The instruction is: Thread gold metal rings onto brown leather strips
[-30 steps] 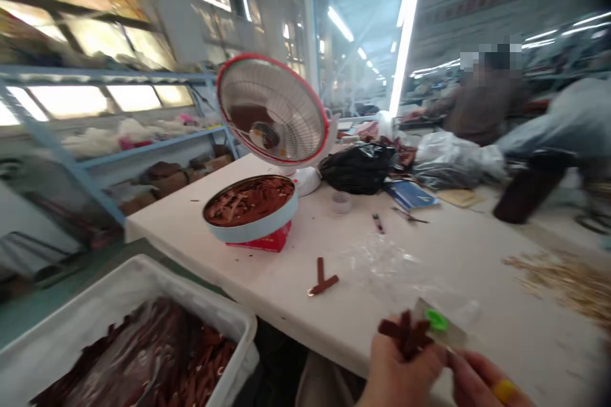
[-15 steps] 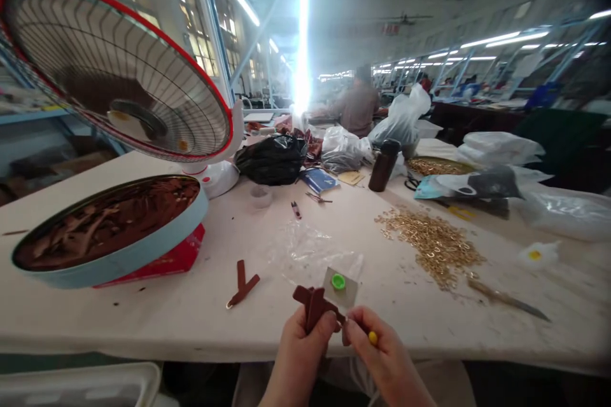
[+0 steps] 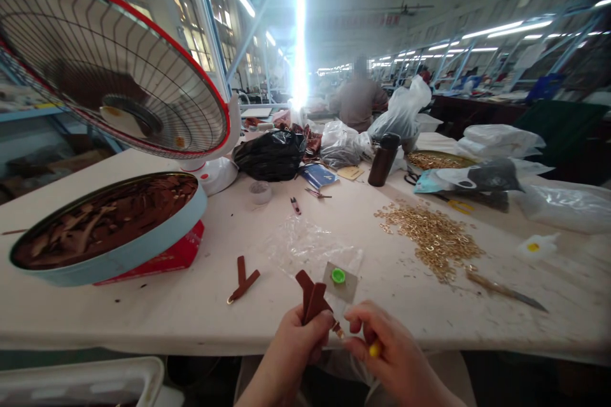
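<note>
My left hand (image 3: 298, 346) is closed on a small bunch of brown leather strips (image 3: 310, 297), held upright at the table's near edge. My right hand (image 3: 386, 353) is pinched at the lower end of those strips, with a yellow-tipped tool (image 3: 375, 348) tucked in its fingers. Just beyond the hands lies a grey pad with a green cap (image 3: 338, 276) on a clear plastic bag (image 3: 305, 245). Two loose brown strips (image 3: 242, 278) lie to the left on the white table (image 3: 191, 305).
A round blue tin (image 3: 109, 229) full of brown strips sits on a red box at left, below a red-rimmed heater dish (image 3: 109, 63). A pile of gold rings (image 3: 429, 238), a knife (image 3: 506, 291), a dark bottle (image 3: 384, 159) and bags lie farther back. A person stands beyond.
The view swung from the left end of the table to face it squarely. My hands have come slightly nearer, and the strips now stand more upright.
</note>
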{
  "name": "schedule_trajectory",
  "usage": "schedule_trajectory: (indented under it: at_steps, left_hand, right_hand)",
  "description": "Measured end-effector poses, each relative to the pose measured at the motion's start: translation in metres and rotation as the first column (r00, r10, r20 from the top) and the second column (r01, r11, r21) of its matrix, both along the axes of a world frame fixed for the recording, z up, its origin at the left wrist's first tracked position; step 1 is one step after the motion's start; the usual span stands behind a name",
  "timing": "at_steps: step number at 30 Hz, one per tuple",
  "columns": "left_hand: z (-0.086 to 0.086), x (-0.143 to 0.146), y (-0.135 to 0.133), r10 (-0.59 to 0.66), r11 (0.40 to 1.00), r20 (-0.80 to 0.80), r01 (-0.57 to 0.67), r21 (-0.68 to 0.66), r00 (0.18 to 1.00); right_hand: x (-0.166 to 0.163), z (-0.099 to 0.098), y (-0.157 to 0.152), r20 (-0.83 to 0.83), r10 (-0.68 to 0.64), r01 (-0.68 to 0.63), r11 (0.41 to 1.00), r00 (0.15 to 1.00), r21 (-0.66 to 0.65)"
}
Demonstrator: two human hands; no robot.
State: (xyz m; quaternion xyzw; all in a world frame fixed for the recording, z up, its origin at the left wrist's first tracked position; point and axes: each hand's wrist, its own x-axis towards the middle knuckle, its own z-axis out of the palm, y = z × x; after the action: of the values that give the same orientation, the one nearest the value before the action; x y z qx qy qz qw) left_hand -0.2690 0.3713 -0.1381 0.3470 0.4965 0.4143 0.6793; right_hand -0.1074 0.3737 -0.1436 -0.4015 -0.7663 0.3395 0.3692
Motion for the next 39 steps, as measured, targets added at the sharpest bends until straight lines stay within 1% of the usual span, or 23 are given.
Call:
schedule_trajectory:
  at_steps: [1, 3, 4, 5, 6, 8, 10, 12, 15, 18, 20, 21, 24, 26, 28, 31, 34, 37, 39]
  left_hand:
    - [0.002, -0.001, -0.001, -0.047, 0.999, 0.030, 0.048, -0.025, 0.998]
    - [0.006, -0.001, -0.003, -0.116, 0.993, 0.031, 0.117, -0.033, 0.993]
    - [0.009, 0.001, -0.005, -0.133, 0.991, 0.000, 0.133, -0.023, 0.991]
    - [0.011, 0.003, -0.007, -0.138, 0.990, -0.043, 0.138, 0.006, 0.990]
    - [0.013, 0.005, -0.008, -0.136, 0.989, -0.087, 0.141, 0.051, 0.987]
    - [0.015, 0.009, -0.012, -0.120, 0.976, -0.171, 0.148, 0.159, 0.978]
    - [0.016, 0.013, -0.015, -0.100, 0.959, -0.244, 0.158, 0.234, 0.965]
    - [0.015, 0.015, -0.018, -0.072, 0.954, -0.296, 0.152, 0.259, 0.952]
    - [0.013, 0.018, -0.021, -0.014, 0.951, -0.331, 0.115, 0.286, 0.943]
    - [0.012, 0.022, -0.021, 0.010, 0.945, -0.370, 0.113, 0.307, 0.929]
    - [0.010, 0.026, -0.019, 0.003, 0.942, -0.366, 0.120, 0.315, 0.931]
    - [0.008, 0.027, -0.017, 0.003, 0.943, -0.338, 0.110, 0.314, 0.941]
    - [-0.001, 0.031, -0.012, 0.028, 0.956, -0.166, 0.022, 0.292, 0.986]
    - [-0.006, 0.033, -0.010, 0.061, 0.965, -0.064, -0.043, 0.260, 0.996]
    - [-0.006, 0.033, -0.009, 0.095, 0.967, -0.038, -0.083, 0.243, 0.995]
    - [-0.003, 0.032, -0.009, 0.132, 0.964, -0.049, -0.117, 0.238, 0.990]
    - [-0.001, 0.030, -0.007, 0.137, 0.968, 0.000, -0.134, 0.214, 0.991]
    - [-0.005, 0.028, -0.005, 0.114, 0.975, 0.078, -0.126, 0.180, 0.990]
    - [-0.011, 0.028, -0.003, 0.112, 0.975, 0.077, -0.125, 0.186, 0.991]
  right_hand:
    - [0.004, 0.004, 0.001, 0.034, 0.031, -0.035, 0.993, 0.999, 0.117]
    - [0.010, 0.012, 0.002, 0.116, 0.108, -0.137, 0.948, 0.987, 0.286]
    - [0.012, 0.016, 0.002, 0.157, 0.127, -0.174, 0.926, 0.979, 0.335]
    - [0.012, 0.019, 0.003, 0.186, 0.123, -0.184, 0.914, 0.975, 0.362]
    - [0.011, 0.021, 0.002, 0.196, 0.109, -0.176, 0.913, 0.974, 0.367]
    - [0.009, 0.021, 0.001, 0.165, 0.093, -0.142, 0.940, 0.982, 0.311]
    - [0.005, 0.018, -0.001, 0.100, 0.071, -0.091, 0.974, 0.992, 0.210]
    - [0.003, 0.012, -0.004, 0.055, 0.019, -0.026, 0.992, 0.998, 0.127]
    - [0.003, 0.002, -0.005, -0.032, -0.082, 0.082, 0.997, 0.996, -0.001]
    - [0.004, -0.002, -0.005, -0.153, -0.127, 0.105, 0.984, 0.980, -0.141]
    - [0.003, -0.001, -0.006, -0.197, -0.127, 0.098, 0.984, 0.972, -0.151]
    - [0.003, -0.001, -0.006, -0.218, -0.135, 0.103, 0.983, 0.967, -0.150]
    - [-0.001, 0.001, -0.006, -0.321, -0.181, 0.122, 0.973, 0.930, -0.195]
    - [-0.003, 0.001, -0.006, -0.353, -0.195, 0.114, 0.965, 0.915, -0.237]
    - [-0.004, 0.002, -0.005, -0.328, -0.191, 0.112, 0.963, 0.925, -0.244]
    - [-0.004, 0.004, -0.003, -0.261, -0.191, 0.131, 0.964, 0.946, -0.230]
    - [-0.006, 0.003, -0.001, -0.261, -0.209, 0.150, 0.962, 0.943, -0.228]
    - [-0.010, -0.004, 0.000, -0.243, -0.251, 0.201, 0.957, 0.937, -0.210]
    - [-0.012, -0.010, 0.000, -0.213, -0.265, 0.227, 0.956, 0.941, -0.184]
